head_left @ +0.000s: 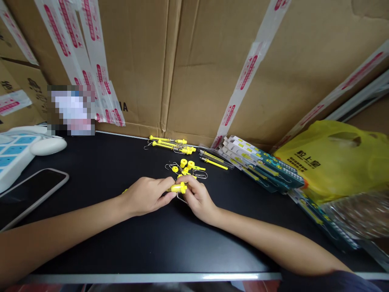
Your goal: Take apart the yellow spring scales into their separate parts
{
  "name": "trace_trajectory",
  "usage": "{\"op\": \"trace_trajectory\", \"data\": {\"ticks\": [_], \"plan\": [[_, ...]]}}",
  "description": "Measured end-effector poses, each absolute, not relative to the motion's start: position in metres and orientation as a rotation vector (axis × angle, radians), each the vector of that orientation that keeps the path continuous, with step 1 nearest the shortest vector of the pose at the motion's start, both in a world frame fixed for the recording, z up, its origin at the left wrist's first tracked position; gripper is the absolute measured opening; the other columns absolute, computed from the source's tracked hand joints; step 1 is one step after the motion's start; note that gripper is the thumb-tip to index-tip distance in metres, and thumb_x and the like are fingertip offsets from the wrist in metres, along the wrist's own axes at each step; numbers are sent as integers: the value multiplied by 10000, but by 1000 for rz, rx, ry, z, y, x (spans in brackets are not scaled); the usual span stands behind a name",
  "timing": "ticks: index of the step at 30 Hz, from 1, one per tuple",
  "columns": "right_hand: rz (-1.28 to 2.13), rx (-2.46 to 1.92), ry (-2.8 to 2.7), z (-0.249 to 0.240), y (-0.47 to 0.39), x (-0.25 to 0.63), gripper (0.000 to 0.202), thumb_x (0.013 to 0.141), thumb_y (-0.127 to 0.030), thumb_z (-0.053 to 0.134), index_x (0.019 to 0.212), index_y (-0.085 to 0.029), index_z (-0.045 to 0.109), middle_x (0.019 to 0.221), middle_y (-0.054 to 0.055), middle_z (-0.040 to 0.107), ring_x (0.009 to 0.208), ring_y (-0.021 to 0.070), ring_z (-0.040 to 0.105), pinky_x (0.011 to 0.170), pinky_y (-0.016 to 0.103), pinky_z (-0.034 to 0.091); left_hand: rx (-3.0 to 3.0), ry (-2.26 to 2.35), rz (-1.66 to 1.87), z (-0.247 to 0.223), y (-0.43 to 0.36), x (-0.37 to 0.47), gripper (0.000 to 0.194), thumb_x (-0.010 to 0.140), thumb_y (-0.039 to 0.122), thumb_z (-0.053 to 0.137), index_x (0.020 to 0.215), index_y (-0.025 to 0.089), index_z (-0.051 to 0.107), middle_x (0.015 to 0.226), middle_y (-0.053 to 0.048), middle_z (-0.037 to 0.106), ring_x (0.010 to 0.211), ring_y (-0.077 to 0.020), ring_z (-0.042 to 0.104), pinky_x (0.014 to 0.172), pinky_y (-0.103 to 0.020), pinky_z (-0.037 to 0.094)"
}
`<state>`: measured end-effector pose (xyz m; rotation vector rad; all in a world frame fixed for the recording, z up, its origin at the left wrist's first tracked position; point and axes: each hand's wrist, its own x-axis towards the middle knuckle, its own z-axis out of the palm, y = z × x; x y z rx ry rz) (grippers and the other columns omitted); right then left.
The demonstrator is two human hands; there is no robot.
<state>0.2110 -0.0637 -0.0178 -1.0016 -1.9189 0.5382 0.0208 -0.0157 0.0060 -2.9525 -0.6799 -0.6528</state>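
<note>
At mid-frame, steady the yellow plastic cylinder (178,187) pinched in your left hand (148,194). Avoid straining the thin bent metal wire (180,198); whether your right hand (200,200) grips it is unclear.

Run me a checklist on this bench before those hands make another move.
1. Left hand has hold of the yellow piece: ok, pinched between thumb and fingers.
2. Right hand is at the piece: ok, fingers curled close beside it.
3. Right hand grips the bent wire below the piece: cannot tell, fingers hide the end.
4. Loose yellow parts are near: ok, just beyond the hands.
5. Loose parts are sorted: not ok, they lie jumbled with metal hooks.
6. Phone is away from both hands: ok, flat at the left.
</note>
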Motion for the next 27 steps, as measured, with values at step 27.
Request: {"op": "trace_trajectory", "data": {"ticks": [27], "plan": [[579, -939, -1977, -17, -61, 216, 216, 911, -158, 354, 1028, -206, 528, 693, 0, 524, 656, 127, 543, 601, 237, 433, -3067, -713, -621, 13, -15, 20, 161, 896, 294, 355, 791, 197, 430, 650, 36, 546, 543, -115, 546, 502, -219, 342]]}}
